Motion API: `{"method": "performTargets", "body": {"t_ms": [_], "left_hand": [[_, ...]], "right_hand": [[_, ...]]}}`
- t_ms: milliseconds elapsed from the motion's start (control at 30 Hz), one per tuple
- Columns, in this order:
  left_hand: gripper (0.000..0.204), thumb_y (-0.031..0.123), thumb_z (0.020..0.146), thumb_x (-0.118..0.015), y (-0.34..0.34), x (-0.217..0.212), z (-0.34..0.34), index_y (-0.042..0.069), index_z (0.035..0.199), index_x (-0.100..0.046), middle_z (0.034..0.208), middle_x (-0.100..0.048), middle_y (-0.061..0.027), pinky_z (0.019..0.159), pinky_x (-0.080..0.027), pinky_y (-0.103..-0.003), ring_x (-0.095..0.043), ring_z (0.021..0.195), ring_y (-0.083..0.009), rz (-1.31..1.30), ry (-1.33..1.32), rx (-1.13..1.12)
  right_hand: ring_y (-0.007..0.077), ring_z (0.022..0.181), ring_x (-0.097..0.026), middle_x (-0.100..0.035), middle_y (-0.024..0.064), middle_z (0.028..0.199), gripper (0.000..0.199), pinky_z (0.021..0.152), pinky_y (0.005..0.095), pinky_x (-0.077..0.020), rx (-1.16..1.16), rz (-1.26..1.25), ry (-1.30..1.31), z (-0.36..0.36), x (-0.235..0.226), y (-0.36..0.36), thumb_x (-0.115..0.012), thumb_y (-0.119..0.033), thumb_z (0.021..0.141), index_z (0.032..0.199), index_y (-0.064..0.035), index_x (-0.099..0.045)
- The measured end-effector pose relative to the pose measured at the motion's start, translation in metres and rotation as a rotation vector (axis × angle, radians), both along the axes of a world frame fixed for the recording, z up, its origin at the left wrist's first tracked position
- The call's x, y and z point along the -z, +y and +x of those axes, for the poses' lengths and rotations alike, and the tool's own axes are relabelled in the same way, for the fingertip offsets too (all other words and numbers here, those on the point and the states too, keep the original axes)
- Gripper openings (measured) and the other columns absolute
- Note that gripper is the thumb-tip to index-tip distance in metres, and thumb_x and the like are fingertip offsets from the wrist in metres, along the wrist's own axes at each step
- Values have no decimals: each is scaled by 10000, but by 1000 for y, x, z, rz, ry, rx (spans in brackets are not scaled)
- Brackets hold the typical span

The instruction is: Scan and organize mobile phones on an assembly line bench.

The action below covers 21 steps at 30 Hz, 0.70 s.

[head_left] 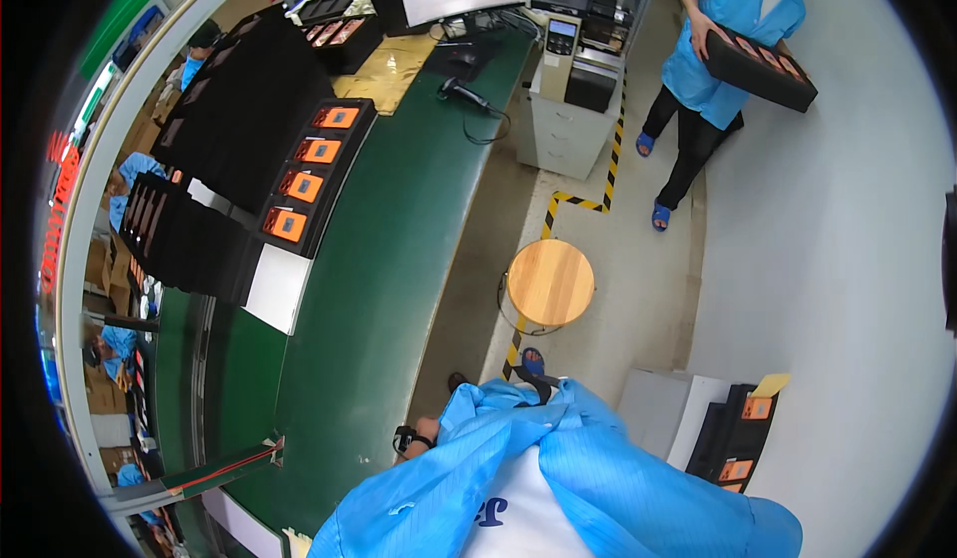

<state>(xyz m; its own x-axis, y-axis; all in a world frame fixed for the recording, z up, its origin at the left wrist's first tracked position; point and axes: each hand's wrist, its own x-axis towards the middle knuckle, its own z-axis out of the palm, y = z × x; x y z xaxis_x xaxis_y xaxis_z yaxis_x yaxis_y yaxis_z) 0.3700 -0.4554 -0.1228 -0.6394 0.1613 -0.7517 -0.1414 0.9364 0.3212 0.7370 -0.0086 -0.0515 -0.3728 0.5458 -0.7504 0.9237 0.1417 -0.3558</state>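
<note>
Left hand [427, 427] mostly hidden at blue jacket [638, 468]; cannot tell whether it grips anything. Right hand out of view. Green surface [369, 289] alongside. Step in hand seems just standing beside surface, no handling visible. Round wooden stool [551, 282] ahead. Farther along surface, well apart from left hand, black tray [333, 194] with four orange pieces [318, 150]; next move there would call for stepping closer, reaching left. Beyond, co-worker [713, 99] carries another loaded tray [758, 81].

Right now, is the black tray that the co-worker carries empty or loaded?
Loaded: reddish items show in a row along the top of the black tray. Whether it is completely full, I cannot tell.
</note>
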Motion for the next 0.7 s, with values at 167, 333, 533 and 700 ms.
{"method": "performTargets", "body": {"t_ms": [167, 333, 533, 700], "left_hand": [[368, 344, 773, -654, 50, -22, -14, 59, 996, -725, 1029, -691, -208, 849, -517, -406, -657, 1004, -345, 42, 45, 93], [262, 243, 810, -652, 103, -24, -25, 42, 960, -724, 942, -717, -148, 766, -524, -373, -681, 880, -253, 177, -16, -16], [209, 182, 830, -621, 189, -68, -22, 28, 940, -711, 895, -719, -111, 731, -522, -345, -673, 817, -195, 268, -68, -43], [225, 200, 827, -598, 213, -61, -11, 39, 924, -722, 891, -721, -110, 748, -522, -345, -677, 825, -203, 288, -20, 23]], "right_hand": [[292, 767, -681, -709, 171, 890, 277, 673, 387, -528, 71, 12, -29, 35, 12, -8, -563, -236, 881, 946, -2, -695], [296, 772, -683, -709, 174, 894, 279, 678, 390, -528, 80, 63, -112, 61, 28, 5, -565, -238, 880, 946, -1, -695], [346, 895, -678, -695, 224, 966, 329, 777, 414, -510, -46, 32, 2, 70, 32, 50, -606, -293, 843, 964, -1, -700], [336, 882, -679, -697, 223, 928, 327, 773, 402, -504, 31, 75, 369, 54, 74, 83, -629, -298, 823, 979, -21, -708]]}}
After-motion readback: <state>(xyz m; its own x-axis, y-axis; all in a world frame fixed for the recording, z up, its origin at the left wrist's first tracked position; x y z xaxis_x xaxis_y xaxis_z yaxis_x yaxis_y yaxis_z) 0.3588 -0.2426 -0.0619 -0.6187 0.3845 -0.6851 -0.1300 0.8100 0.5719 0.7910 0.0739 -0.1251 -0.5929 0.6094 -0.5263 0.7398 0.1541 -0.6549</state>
